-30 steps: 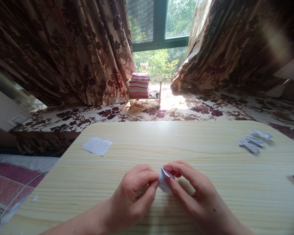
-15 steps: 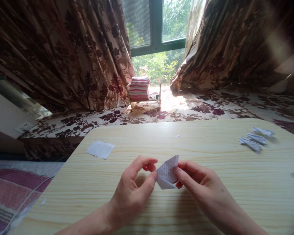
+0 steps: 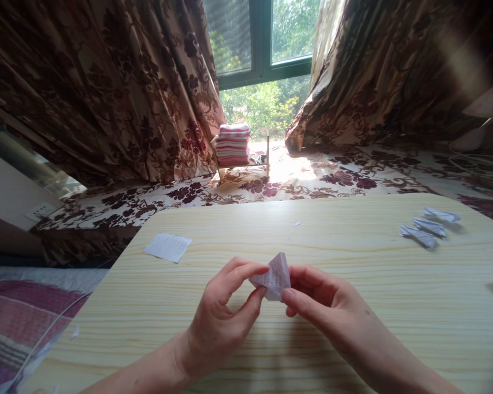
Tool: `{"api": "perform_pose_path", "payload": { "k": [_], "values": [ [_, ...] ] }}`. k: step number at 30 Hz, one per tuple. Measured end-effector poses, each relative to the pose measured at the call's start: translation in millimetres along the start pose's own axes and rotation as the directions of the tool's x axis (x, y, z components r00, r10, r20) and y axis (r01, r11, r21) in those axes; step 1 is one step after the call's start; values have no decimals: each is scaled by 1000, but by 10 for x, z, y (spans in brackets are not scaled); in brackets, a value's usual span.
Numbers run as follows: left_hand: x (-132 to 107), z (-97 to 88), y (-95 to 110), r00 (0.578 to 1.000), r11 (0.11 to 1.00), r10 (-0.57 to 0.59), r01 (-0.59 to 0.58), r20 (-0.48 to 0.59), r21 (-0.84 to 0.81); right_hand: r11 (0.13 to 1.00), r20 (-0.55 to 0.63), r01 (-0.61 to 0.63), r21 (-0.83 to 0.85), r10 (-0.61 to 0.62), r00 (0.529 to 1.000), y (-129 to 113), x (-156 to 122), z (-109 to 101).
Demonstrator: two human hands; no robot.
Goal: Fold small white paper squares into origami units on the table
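The left hand [image 3: 222, 323] and the right hand [image 3: 324, 306] meet just above the near part of the table [image 3: 373, 350], a pale wooden board with fine straight grain and rounded far corners. Between them is a small folded paper [image 3: 273, 275], white with tiny grey print, in a pointed, roughly triangular shape. The left thumb and forefinger pinch its left corner, and the other fingers are curled in. The right thumb and forefinger pinch its right edge. The paper is held in the air, over the middle of the table.

Farther left, a flat rectangular paper slip [image 3: 167, 247] lies on the wood. At the far right, three narrow folded paper pieces [image 3: 425, 229] with sharp ends lie close together. A tiny paper scrap [image 3: 297, 223] lies near the far edge.

Behind the table spreads a cream cloth [image 3: 312, 180] with dark red flowers. On it, a small wooden rack carries a stack of pink-and-white striped fabric [image 3: 232, 143]. Heavy brown flowered curtains [image 3: 107, 82] hang in folds on both sides of a green-framed window [image 3: 265, 38].
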State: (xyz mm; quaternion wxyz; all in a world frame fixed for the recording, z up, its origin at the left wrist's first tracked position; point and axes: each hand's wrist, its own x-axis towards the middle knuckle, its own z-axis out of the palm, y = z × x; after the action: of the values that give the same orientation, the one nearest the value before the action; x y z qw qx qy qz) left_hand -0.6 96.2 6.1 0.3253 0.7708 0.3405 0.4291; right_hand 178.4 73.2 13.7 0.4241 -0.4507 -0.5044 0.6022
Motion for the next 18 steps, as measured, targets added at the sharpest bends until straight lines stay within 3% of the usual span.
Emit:
{"api": "perform_pose_path", "payload": {
  "k": [18],
  "values": [
    [3, -13, 62, 999, 999, -47, 47, -11, 13, 999, -26, 43, 6, -43, 999, 0, 1, 27]
  ]
}}
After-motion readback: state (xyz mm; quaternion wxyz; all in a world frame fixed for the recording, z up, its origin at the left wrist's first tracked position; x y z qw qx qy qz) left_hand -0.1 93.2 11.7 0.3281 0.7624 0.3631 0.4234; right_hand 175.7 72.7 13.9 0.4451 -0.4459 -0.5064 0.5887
